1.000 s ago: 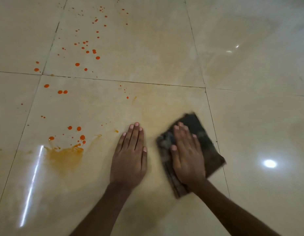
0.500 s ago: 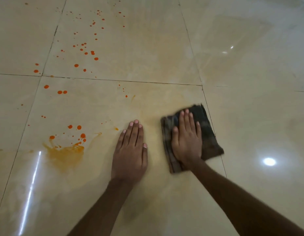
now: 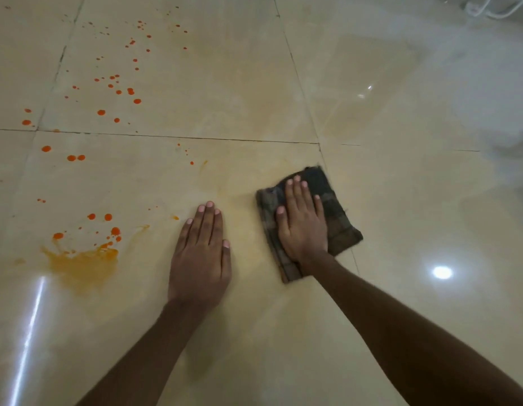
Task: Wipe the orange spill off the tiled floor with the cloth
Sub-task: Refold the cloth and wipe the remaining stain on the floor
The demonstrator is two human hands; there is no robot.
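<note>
A: Where is the cloth (image 3: 336, 218)?

B: Folded dark and checked, flat on the tiled floor (image 3: 400, 200), just left of a grout line running away from the viewer. Its far corner sits near the crossing where four tiles meet, and its right corner reaches that line.

A: And the hands?

B: The right hand (image 3: 302, 222) presses down on the cloth, palm flat, fingers straight and slightly spread. The left hand (image 3: 200, 259) lies flat on the bare tile just beside it, fingers straight and together, holding nothing. They are near each other but apart.

A: The orange spill (image 3: 84, 263)?

B: A smeared orange patch lies to the left of the left hand, well apart from the cloth. Round orange drops (image 3: 130, 91) scatter from it toward the far left, crossing the grout line onto the tile beyond. A faint yellowish film shows on the tile between the hands and past them.

A: Room to move?

B: Bare glossy tile stretches right of the cloth, carrying a bright light reflection (image 3: 441, 272). Something white (image 3: 488, 10) shows at the far right corner; I cannot tell what.
</note>
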